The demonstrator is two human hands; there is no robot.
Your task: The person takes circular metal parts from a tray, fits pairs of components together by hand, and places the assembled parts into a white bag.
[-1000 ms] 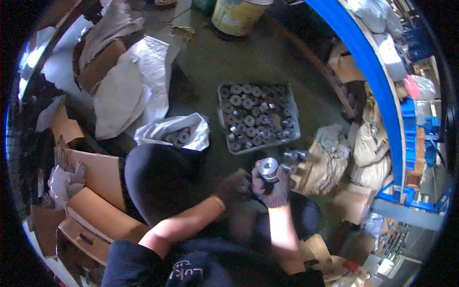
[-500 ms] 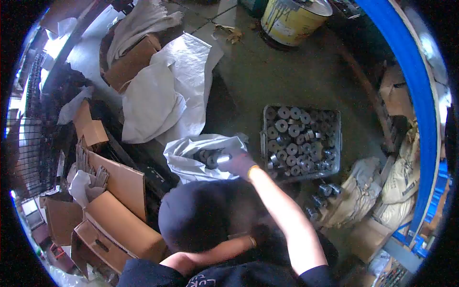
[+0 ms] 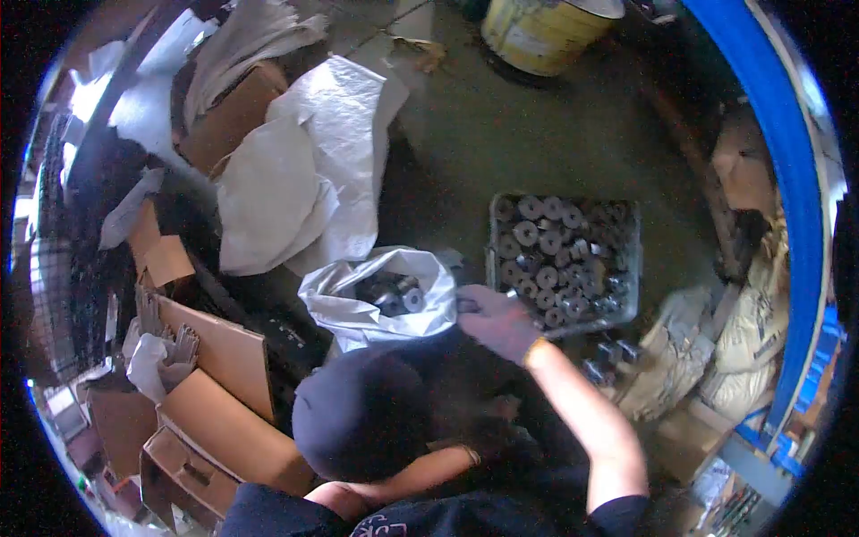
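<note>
My right hand [image 3: 497, 320], in a grey glove with a yellow cuff, is between a white woven sack and a crate of metal parts. Its fingers look loosely apart, with nothing visible in them. The sack [image 3: 376, 331] stands with its mouth open, and several thick metal rings [image 3: 412, 300] lie inside. To the right, the grey crate [image 3: 639, 259] holds many similar round parts [image 3: 548, 240] with centre holes. My left forearm [image 3: 416, 473] crosses low in front of my body; the left hand [image 3: 492, 440] is in shadow and its fingers cannot be made out.
Flat white sacks [image 3: 268, 197] lie beyond the open one. Cardboard boxes [image 3: 228, 407] crowd the left side. More metal parts [image 3: 613, 353] sit below the crate, beside crumpled paper sacks [image 3: 667, 358]. A yellow bucket [image 3: 541, 36] stands at the back; a blue beam [image 3: 787, 179] rises at right.
My right hand has moved right, from above the sack's mouth to beside its rim. The metal ring it held has been let go, and a ring now shows in the sack.
</note>
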